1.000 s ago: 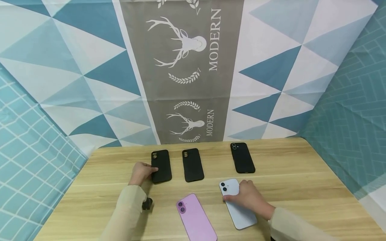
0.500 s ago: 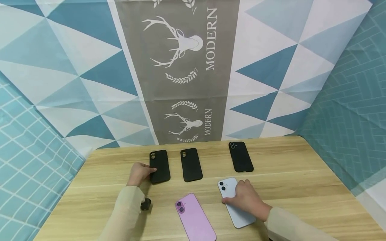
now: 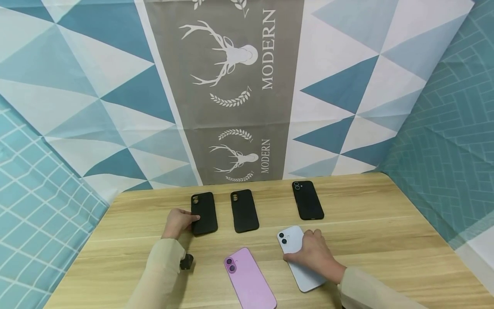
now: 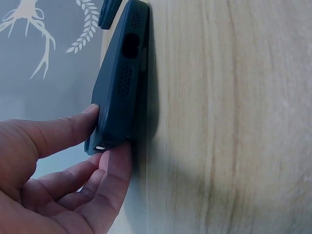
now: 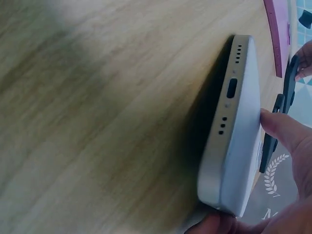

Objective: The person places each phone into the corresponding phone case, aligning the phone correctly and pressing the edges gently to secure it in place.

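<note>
My left hand (image 3: 179, 222) pinches the left edge of a black phone case (image 3: 204, 213), thumb on top and fingers under its side. In the left wrist view the case (image 4: 117, 83) shows its port cutout and speaker holes, and a shadow lies along its underside. My right hand (image 3: 317, 255) grips a pale blue-white smartphone (image 3: 292, 238) across its width, thumb on the left edge and fingers on the right. Its charging port end and a dark shadow beneath the phone (image 5: 241, 126) show in the right wrist view. The right palm hides part of its back.
A second black phone case (image 3: 245, 211) lies right of the left hand's case. Farther right is a black phone or case (image 3: 308, 200) with camera lenses. A pink smartphone (image 3: 251, 281) lies between the forearms on the wooden table (image 3: 386, 240). Patterned cloth (image 3: 239, 86) hangs behind.
The head view has shifted slightly, moving the scene a little left. Both hands keep their holds, and the pale phone has barely shifted.
</note>
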Demonstrator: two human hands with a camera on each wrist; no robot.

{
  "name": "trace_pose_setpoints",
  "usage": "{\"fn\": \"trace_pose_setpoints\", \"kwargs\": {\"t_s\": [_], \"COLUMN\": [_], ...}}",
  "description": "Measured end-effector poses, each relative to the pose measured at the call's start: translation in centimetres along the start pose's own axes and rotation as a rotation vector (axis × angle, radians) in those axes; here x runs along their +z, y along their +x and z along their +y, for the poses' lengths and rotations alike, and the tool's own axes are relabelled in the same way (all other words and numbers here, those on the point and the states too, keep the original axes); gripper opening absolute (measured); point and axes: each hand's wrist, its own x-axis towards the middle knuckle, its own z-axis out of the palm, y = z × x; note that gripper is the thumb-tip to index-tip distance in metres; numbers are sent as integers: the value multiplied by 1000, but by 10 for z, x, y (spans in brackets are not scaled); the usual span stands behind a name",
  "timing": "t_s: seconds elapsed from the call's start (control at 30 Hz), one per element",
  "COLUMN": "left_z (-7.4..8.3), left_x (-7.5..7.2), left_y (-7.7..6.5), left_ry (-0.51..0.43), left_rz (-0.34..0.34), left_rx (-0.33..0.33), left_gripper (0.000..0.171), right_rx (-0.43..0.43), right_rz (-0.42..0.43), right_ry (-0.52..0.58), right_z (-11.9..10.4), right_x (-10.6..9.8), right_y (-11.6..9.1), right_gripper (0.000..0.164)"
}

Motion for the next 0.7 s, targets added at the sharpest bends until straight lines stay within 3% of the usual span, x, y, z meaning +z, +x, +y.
{"fn": "trace_pose_setpoints", "kwargs": {"t_s": [0.4, 0.7], "left_z": [0, -6], "left_x": [0, -3], "left_y": [0, 3], "left_ry": [-6, -88], "left_rz": [-3, -32], "left_rx": [4, 35], "left_gripper": [45, 41], "right_rx": [31, 93], "right_rz": [-67, -156], "right_ry": [204, 285], "right_z": [7, 7], "right_x": [-3, -10], "right_y": [4, 4], "right_gripper": [77, 60]}}
